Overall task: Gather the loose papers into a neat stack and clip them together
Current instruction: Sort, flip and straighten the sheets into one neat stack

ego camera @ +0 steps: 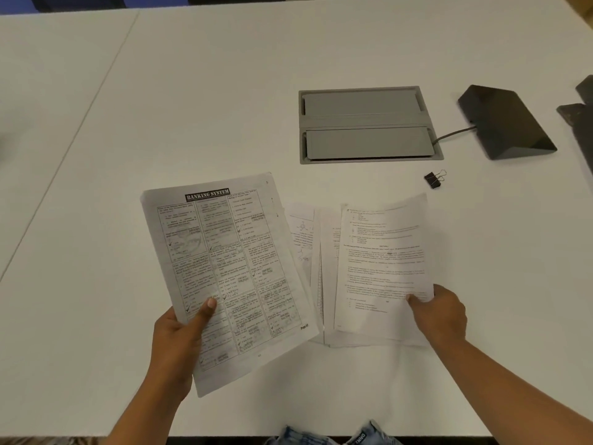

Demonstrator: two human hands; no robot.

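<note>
My left hand (pixel 179 342) grips a printed sheet headed "Banking System" (pixel 224 261) by its lower left edge, thumb on top, lifted and tilted left. My right hand (pixel 442 316) pinches the lower right corner of a text page (pixel 382 261), raised slightly over other loose pages (pixel 316 252) that lie fanned on the white table between the two held sheets. A black binder clip (pixel 434 179) with silver handles lies on the table beyond the right page, untouched.
A grey recessed cable hatch (pixel 369 123) sits in the white table (pixel 224 107) behind the papers. A black wedge-shaped device (pixel 505 122) with a cable stands at the right, more dark objects (pixel 577 114) at the far right edge. A table seam runs diagonally on the left.
</note>
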